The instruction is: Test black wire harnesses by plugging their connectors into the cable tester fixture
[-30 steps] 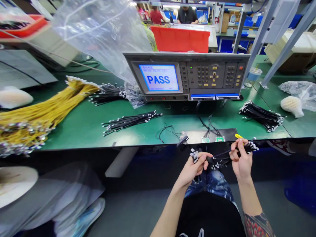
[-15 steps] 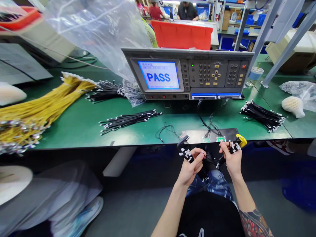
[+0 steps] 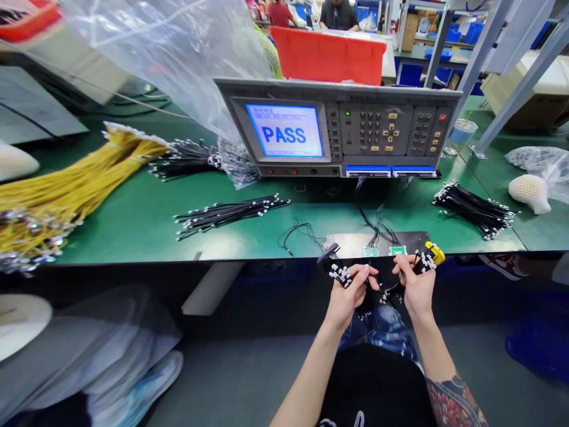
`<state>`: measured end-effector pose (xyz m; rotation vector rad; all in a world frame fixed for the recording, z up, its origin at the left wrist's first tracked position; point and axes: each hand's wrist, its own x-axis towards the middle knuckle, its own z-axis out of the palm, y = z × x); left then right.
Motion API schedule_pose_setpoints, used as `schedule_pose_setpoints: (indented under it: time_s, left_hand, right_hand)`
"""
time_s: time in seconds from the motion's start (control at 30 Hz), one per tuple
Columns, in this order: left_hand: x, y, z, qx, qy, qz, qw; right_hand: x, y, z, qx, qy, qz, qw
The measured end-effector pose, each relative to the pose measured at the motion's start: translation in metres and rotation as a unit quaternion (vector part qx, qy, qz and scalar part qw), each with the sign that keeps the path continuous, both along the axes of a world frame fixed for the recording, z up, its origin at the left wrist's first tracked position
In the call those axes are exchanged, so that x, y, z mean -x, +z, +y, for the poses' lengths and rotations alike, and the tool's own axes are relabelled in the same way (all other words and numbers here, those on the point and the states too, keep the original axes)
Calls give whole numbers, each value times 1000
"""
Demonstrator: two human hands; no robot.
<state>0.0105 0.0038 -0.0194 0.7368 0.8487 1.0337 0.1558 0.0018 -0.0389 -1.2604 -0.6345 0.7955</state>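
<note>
L hand (image 3: 349, 299) closed on black wire bundle (image 3: 382, 295), white-tipped ends (image 3: 340, 275) sticking out past thumb. R hand (image 3: 416, 290) pinching far end of bundle, fingers just beside yellow object (image 3: 435, 254). Hands closer together than 1 s ago, bundle drawn in, held over lap, just off green bench (image 3: 133, 237). Tester (image 3: 284, 130) screen reads PASS. Green boards (image 3: 371, 251) on black mat (image 3: 351, 244), wires attached.

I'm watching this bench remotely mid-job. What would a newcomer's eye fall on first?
The bright PASS on the cable tester's screen comes first, at the middle of the green bench. Left of it lies a thick bundle of yellow wires, and behind it stands a red plastic bin. At the bench edge, the left hand and right hand grip black wires with white connectors.
</note>
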Motion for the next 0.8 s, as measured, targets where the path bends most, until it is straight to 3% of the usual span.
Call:
schedule_pose_setpoints:
  time_s: [0.2, 0.47, 0.8]
  left_hand:
    - [-11, -2, 3, -17, 67, 79, 995]
    - [-21, -12, 11, -54, 113, 122, 985]
    - [-24, -13, 10, -53, 144, 137, 979]
  right_hand:
    - [8, 1, 0, 1, -29, 13, 999]
    - [-2, -3, -3, -1, 19, 27, 999]
    - [-18, -25, -9, 8, 63, 11, 998]
